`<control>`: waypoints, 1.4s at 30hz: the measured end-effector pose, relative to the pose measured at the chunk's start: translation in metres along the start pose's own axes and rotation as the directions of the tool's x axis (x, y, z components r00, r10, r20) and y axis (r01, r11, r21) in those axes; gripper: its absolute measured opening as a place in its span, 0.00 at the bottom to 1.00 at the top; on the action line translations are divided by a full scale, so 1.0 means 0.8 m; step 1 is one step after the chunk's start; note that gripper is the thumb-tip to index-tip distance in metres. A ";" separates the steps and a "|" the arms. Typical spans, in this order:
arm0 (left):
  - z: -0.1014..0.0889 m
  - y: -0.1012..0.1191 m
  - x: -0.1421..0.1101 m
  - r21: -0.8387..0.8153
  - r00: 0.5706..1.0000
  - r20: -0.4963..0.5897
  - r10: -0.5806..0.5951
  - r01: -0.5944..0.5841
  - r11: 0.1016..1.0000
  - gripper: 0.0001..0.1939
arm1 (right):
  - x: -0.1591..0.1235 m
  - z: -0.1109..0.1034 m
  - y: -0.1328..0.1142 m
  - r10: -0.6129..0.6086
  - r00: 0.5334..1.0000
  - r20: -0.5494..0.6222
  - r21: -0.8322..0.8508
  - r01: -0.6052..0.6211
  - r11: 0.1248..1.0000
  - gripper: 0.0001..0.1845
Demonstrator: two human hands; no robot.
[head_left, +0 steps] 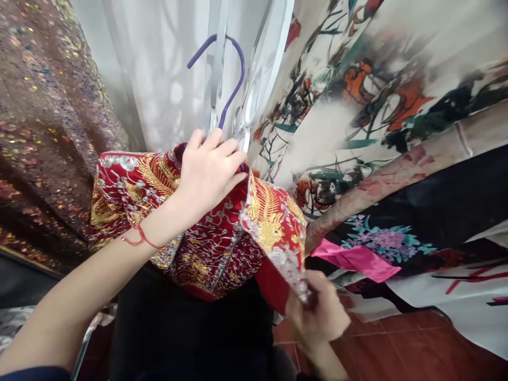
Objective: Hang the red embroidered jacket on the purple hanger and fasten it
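Note:
A red garment (222, 238) with gold and silver embroidery hangs on a purple hanger (232, 79) whose hook rises in front of a white curtain. My left hand (208, 172) rests on top of the garment at the base of the hook, fingers curled over the collar and hanger neck. A red string circles that wrist. Lower right, my right hand (319, 312) pinches the garment's embroidered front edge, slightly blurred.
Brown sequinned fabric (47, 121) hangs at left. A white sheer curtain (159, 74) is behind the hanger. Painted floral cloth (377, 95) and a black flowered garment with pink lining (357, 259) hang at right. Red floor tiles (397, 344) show below.

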State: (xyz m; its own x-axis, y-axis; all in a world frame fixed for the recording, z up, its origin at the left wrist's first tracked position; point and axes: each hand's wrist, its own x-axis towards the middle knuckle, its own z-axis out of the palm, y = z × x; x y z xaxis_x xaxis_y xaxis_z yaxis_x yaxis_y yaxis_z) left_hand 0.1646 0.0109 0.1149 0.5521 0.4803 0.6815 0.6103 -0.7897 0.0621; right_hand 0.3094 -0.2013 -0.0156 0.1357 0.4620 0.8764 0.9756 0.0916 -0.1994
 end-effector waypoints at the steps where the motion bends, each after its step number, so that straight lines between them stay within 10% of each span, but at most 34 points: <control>1: 0.002 0.002 0.002 -0.007 1.000 -0.013 -0.019 0.018 1.000 0.06 | -0.005 0.018 -0.017 -0.043 0.997 0.059 0.035 0.041 0.999 0.04; 4: 0.009 -0.002 0.007 -0.045 0.997 -0.066 -0.029 0.026 0.999 0.03 | -0.017 0.109 -0.053 -0.183 0.929 0.323 0.094 0.161 0.982 0.08; 6: 0.013 -0.010 0.002 -0.070 0.995 -0.099 -0.004 -0.003 0.998 0.04 | -0.015 0.172 -0.060 -0.012 0.819 0.574 -0.062 0.058 0.996 0.08; 9: 0.024 -0.018 -0.029 -0.105 0.977 -0.215 -0.011 -0.012 0.994 0.11 | 0.003 0.207 -0.048 -0.010 0.726 0.687 -0.014 0.026 1.000 0.17; 14: 0.081 0.006 -0.153 -0.329 0.828 -0.467 -0.311 0.163 0.930 0.18 | 0.038 0.118 0.002 -0.398 0.861 0.317 0.380 0.269 0.885 0.13; 18: 0.169 0.053 -0.236 -0.535 0.661 -0.145 -0.736 0.574 0.621 0.28 | 0.066 0.076 0.042 -0.114 0.993 -0.024 0.128 0.116 0.985 0.18; 20: 0.210 0.068 -0.255 -0.563 0.592 0.003 -0.806 0.667 0.488 0.34 | 0.070 0.084 0.061 0.041 0.999 0.030 0.088 -0.044 0.995 0.30; 23: 0.246 0.065 -0.270 -0.591 0.616 0.136 -0.776 0.679 0.436 0.22 | 0.052 0.108 0.086 0.276 0.928 0.248 0.144 -0.317 0.937 0.38; 27: 0.242 0.043 -0.285 -0.653 0.666 0.157 -0.729 0.624 0.429 0.16 | 0.009 0.125 0.103 0.436 0.881 0.183 0.128 -0.461 0.878 0.30; 34: 0.190 0.038 -0.260 -0.686 0.620 0.220 -0.753 0.647 0.332 0.22 | 0.013 0.086 0.094 0.163 0.923 -0.349 -0.138 -0.223 0.965 0.15; 42: 0.199 0.012 -0.257 -0.637 0.508 0.191 -0.840 0.715 0.287 0.21 | -0.002 0.076 0.072 0.103 0.987 -0.125 -0.017 -0.106 0.994 0.22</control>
State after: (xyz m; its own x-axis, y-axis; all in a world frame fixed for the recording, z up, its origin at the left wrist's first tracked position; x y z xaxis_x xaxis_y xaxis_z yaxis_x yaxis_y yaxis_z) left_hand 0.1473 -0.0347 -0.1409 -0.1234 0.9803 0.1543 0.2082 -0.1265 0.9699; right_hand 0.3548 -0.1434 -0.0551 0.2558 0.3553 0.8991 0.9587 0.0268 -0.2833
